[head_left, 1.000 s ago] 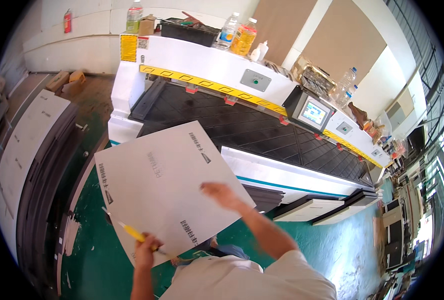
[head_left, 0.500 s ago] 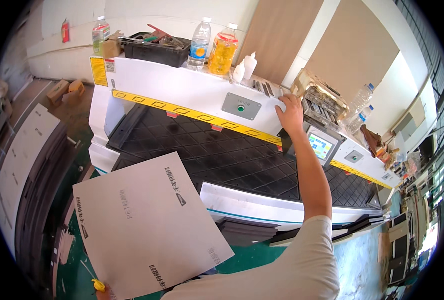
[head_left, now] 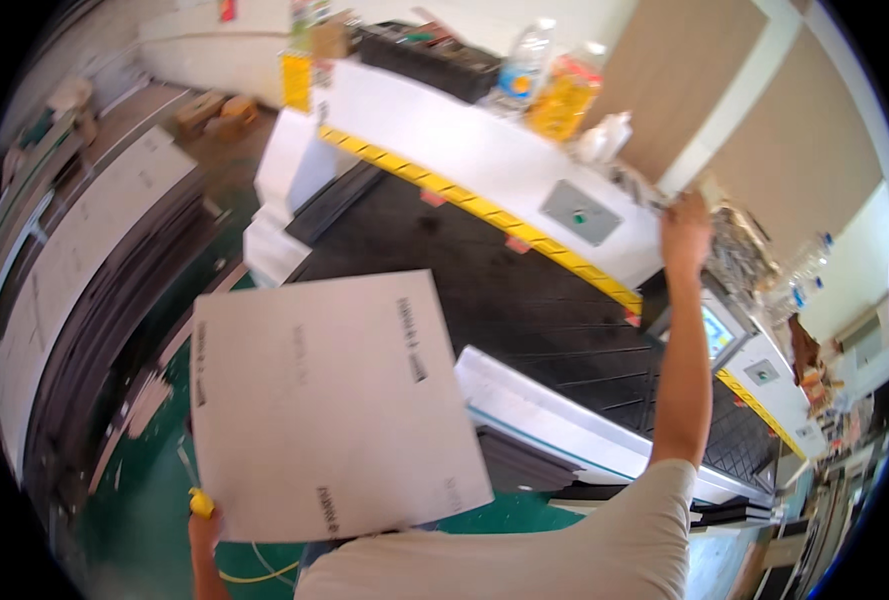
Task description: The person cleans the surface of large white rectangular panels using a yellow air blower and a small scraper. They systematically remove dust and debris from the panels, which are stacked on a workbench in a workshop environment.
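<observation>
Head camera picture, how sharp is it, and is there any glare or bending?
Head view: motion blur softens everything, most at the bottles and the right hand up on the white machine; the grey board held by the left hand is clearer. Daylight washes out the machine's top. Fisheye curves the yellow stripe; the corners are black.
</observation>
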Tool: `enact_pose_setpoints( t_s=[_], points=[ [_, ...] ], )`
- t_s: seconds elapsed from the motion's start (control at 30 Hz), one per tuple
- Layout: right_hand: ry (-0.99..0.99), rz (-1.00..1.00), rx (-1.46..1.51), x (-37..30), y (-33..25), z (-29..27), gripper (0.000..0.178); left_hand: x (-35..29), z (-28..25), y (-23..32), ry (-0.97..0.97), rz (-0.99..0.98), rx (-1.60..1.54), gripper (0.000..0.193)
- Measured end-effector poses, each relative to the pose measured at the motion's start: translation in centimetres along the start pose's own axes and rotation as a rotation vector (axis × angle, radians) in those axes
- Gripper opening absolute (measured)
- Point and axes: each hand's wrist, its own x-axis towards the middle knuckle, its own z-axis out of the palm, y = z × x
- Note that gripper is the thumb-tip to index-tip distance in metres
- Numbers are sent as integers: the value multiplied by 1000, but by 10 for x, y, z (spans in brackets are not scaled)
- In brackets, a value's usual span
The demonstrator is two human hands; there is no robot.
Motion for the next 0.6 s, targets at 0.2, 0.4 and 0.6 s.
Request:
enact_pose_setpoints(
  t_s=[0.2, 0.4, 0.6],
  points=[
    [145, 797, 849, -103, -94, -84, 17, -84, -19, 99, -410, -78, 88, 37],
    [-281, 1812, 1615, -278, -262, -73, 12, -88, -14, 96, -956, 120, 205, 44],
    [-703, 1954, 1834, -343, -331, -11, 11, 21, -17, 108, -374, 151, -182, 25]
  ],
)
